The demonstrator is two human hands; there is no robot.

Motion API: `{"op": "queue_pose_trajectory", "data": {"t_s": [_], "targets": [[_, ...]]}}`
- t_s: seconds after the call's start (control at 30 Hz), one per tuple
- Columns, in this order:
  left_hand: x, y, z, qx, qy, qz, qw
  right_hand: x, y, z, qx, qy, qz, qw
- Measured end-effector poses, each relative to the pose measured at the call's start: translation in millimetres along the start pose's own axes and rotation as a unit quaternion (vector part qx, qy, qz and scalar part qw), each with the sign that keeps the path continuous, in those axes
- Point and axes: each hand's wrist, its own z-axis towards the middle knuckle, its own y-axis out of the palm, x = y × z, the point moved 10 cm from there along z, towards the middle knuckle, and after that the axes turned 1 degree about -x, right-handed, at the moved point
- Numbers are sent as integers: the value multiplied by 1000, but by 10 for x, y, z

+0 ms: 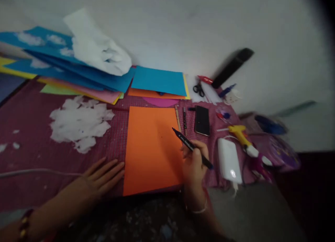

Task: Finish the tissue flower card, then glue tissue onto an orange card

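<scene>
An orange sheet of paper (146, 147) lies flat on the dark red tablecloth (23, 116) in front of me. A small dark dot shows near its middle. My right hand (195, 161) is closed round a black marker (186, 140), resting at the sheet's right edge. The marker's uncapped tip points up and left over the paper; whether it touches cannot be made out. My left hand (98, 182) lies flat with fingers stretched, the fingertips at the sheet's left edge. It holds nothing.
Torn white paper bits (81, 121) are heaped at left. Behind stand blue sheets (158, 81) and a crumpled white bundle (102, 50). On the right are a pencil (184, 119), black phone (202, 120), white power bank (229, 160), yellow glue gun (242, 135) and scissors (199, 89).
</scene>
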Motion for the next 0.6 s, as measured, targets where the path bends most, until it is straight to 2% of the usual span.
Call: {"op": "queue_pose_trajectory", "data": {"t_s": [0.07, 0.13, 0.23, 0.3, 0.37, 0.47, 0.53, 0.6], "targets": [[29, -66, 31, 39, 40, 16, 998, 41, 26, 15, 13, -17, -95, 995], [28, -126, 45, 75, 60, 27, 995, 41, 137, 43, -15, -41, -165, 985], [51, -135, 34, 102, 102, 15, 989, 55, 305, 62, -73, -56, -194, 977], [27, -98, 30, 108, 111, 1, 988, 93, 326, 53, -82, -46, -201, 975], [-17, -42, 36, 103, 107, -13, 989, 124, 260, 32, -55, -35, -201, 978], [-69, 22, 53, 88, 88, -25, 992, 153, 71, -5, 19, -18, -175, 984], [-68, 17, 55, 87, 82, -27, 992, 164, -47, -19, 66, -5, -147, 987], [-50, -6, 45, 90, 81, -25, 992, 171, -105, -14, 88, 9, -117, 989]]}}
